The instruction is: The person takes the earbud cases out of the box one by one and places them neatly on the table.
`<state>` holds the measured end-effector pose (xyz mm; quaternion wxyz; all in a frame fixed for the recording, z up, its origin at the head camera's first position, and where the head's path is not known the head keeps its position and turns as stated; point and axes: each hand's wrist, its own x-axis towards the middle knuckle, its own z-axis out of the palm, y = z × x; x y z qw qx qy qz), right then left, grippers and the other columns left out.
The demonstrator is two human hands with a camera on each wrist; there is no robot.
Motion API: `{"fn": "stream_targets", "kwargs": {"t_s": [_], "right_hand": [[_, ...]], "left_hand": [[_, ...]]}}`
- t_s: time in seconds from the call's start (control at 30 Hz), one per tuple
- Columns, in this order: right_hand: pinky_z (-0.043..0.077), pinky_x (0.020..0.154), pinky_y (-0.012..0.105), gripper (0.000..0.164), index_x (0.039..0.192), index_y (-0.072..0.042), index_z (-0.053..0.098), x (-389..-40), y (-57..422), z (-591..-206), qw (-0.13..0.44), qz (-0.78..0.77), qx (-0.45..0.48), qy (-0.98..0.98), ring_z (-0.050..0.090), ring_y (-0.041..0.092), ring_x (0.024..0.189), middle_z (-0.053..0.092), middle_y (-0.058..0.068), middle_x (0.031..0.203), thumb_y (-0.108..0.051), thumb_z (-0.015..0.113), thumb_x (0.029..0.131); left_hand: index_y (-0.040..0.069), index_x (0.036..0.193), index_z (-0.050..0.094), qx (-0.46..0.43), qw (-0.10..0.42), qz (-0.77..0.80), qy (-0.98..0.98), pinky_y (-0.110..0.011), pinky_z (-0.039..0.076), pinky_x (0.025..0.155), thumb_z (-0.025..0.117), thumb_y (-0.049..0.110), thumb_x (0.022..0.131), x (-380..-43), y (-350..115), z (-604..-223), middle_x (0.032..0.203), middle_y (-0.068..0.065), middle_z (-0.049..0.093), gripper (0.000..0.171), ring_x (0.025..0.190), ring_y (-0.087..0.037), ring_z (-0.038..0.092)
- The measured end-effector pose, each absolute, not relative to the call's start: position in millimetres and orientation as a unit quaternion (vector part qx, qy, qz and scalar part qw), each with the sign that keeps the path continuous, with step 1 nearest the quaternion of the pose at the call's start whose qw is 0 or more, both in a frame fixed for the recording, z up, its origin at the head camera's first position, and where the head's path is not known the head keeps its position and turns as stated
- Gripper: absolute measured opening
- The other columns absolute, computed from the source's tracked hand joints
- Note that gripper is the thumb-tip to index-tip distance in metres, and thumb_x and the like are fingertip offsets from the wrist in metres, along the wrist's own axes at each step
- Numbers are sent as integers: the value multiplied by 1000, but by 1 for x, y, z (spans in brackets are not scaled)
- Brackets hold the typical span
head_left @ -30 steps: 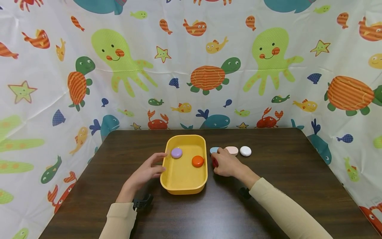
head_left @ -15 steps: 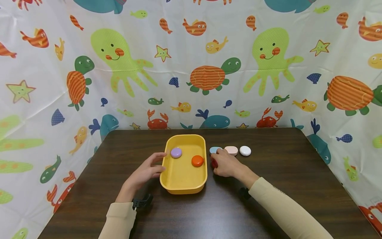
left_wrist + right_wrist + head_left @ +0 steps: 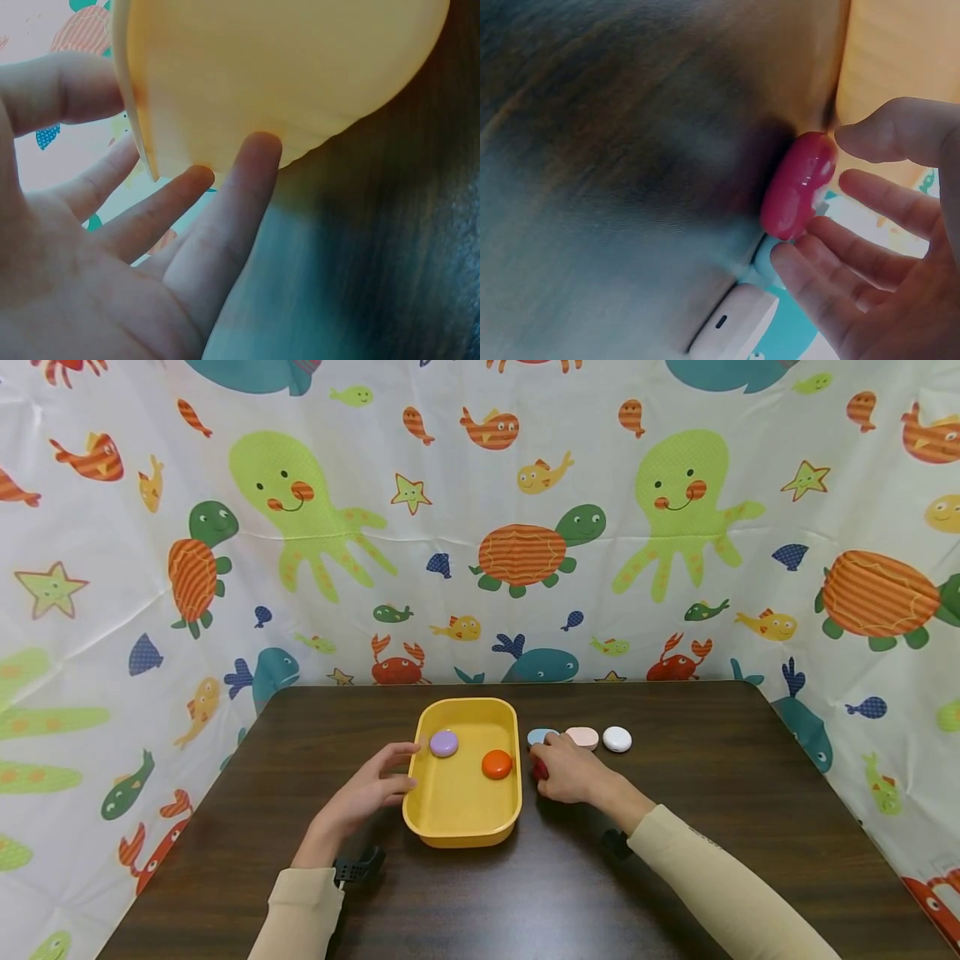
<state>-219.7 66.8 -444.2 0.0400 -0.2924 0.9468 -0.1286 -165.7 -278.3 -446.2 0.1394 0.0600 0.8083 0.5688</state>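
Observation:
A yellow tray with rounded corners stands on the dark table. In it lie a round lilac piece and a round orange one. My left hand is at the tray's left side, fingertips against its outer wall. Just right of the tray, my right hand holds a glossy red, rounded oblong piece, thumb at one end and fingertips at the other, close over the table. Behind this hand, a light blue oblong piece is partly hidden.
A pale pink oblong piece, with a small dark slot in its side, and a round white piece lie in a row right of the blue one. A sea-animal printed curtain hangs behind the wooden table.

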Motion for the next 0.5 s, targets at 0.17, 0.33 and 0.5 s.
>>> {"fn": "stream_targets", "kwargs": {"t_s": [0.17, 0.33, 0.5], "right_hand": [[55, 80, 40, 37, 118, -10, 68, -219, 67, -441, 35, -137, -295, 945, 53, 28, 100, 60, 11, 111, -22, 77, 84], [53, 81, 39, 31, 114, -10, 69, -219, 66, -437, 24, -142, -300, 943, 53, 27, 98, 59, 9, 108, -20, 75, 85], [52, 80, 39, 27, 112, -10, 69, -218, 66, -431, 18, -146, -305, 941, 53, 27, 98, 58, 7, 104, -18, 71, 86]], "left_hand": [[9, 151, 39, 59, 134, 566, 811, -49, 51, 102, 61, 14, 100, -165, -277, -445, 158, -22, 32, 56, 130, -39, 51], [8, 150, 39, 61, 130, 564, 813, -49, 52, 101, 61, 13, 100, -165, -276, -446, 157, -22, 33, 56, 129, -40, 52], [8, 150, 40, 62, 128, 563, 814, -49, 52, 100, 61, 12, 99, -166, -277, -447, 157, -22, 33, 56, 129, -40, 52]]}}
